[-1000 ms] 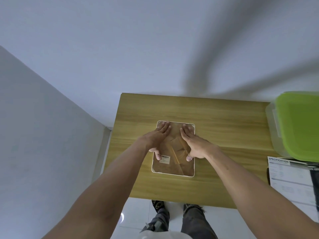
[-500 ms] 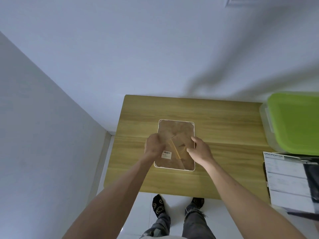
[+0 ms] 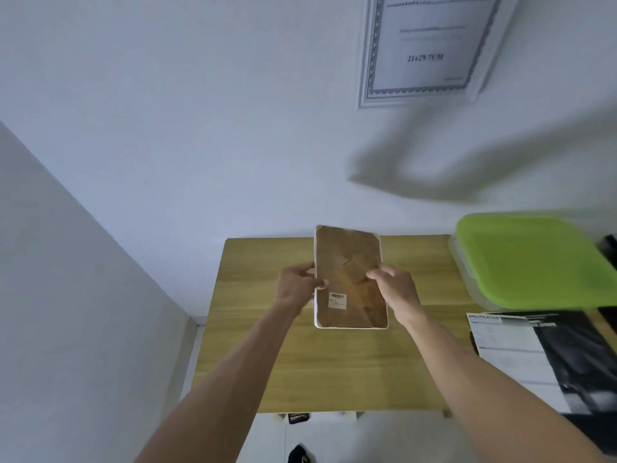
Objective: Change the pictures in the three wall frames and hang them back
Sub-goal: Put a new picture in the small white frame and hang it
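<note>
A small white-edged picture frame (image 3: pixel 347 259) is lifted off the wooden table (image 3: pixel 334 369), its brown back with a barcode sticker facing me. My left hand (image 3: pixel 297 289) grips its left edge, thumb on the back. My right hand (image 3: pixel 395 289) grips its right side, fingers over the brown stand flap. A larger white frame (image 3: pixel 424 51) with a certificate-style sheet hangs on the wall at the upper right.
A clear box with a green lid (image 3: pixel 534 259) stands at the table's right end. A printed specification sheet (image 3: pixel 507 355) and a dark picture lie in front of it. A side wall closes in on the left; my feet show below the table edge.
The frame lay flat on the table under both hands; now both hands hold it by its sides, raised and tilted up. My view has tipped up, bringing the wall frame into sight.
</note>
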`<state>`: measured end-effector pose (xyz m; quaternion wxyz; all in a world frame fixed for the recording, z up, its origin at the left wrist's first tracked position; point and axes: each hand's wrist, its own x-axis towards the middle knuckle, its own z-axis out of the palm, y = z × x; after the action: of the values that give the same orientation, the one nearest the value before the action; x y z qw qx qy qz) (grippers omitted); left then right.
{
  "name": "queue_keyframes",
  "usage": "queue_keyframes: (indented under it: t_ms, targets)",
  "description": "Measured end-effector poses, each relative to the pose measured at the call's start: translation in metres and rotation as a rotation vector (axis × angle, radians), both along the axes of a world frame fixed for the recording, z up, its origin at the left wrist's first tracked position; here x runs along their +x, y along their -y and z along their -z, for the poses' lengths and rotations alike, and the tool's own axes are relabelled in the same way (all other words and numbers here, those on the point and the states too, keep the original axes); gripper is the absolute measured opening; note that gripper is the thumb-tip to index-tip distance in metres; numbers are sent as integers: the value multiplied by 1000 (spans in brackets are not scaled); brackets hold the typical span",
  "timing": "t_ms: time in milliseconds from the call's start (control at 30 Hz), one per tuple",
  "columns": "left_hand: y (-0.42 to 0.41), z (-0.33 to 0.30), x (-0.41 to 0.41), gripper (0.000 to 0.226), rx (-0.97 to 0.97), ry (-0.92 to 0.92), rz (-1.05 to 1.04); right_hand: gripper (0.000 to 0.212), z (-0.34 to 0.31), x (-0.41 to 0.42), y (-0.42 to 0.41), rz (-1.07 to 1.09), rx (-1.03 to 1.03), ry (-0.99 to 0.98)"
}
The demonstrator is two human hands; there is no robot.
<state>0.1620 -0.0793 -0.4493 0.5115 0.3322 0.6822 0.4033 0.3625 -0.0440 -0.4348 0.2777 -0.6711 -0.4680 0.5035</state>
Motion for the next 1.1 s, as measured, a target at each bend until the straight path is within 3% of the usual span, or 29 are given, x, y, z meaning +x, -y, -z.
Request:
queue_keyframes:
  t_ms: [133, 233, 333, 467, 633, 867, 1000, 1100]
  targets:
    - [-7, -40, 36, 35, 150, -51, 23, 20, -35, 30, -9, -47, 95, 68]
    - [-7, -66, 76, 28, 252, -174, 22, 35, -60, 53, -14, -90, 197, 127]
    - [-3, -91, 129, 21, 347, -339, 14, 40, -92, 77, -17, -94, 254, 16]
    - [0, -113, 196, 18, 404, -516, 53, 20, -130, 116, -23, -40, 313, -140]
    - [2, -134, 254, 18, 457, -670, 93, 36, -160, 169, -24, -43, 346, -280]
    - [-9, -155, 308, 54, 625, -860, 267, 23, -197, 234, -40, -65, 424, -231]
    - [-37, -184, 302, 53, 777, -901, 52, 29, -237, 264, -59, -34, 482, -236]
    - [-74, -224, 283, 61, 756, -875, -60, 27, -270, 282, -76, 5, 549, -255]
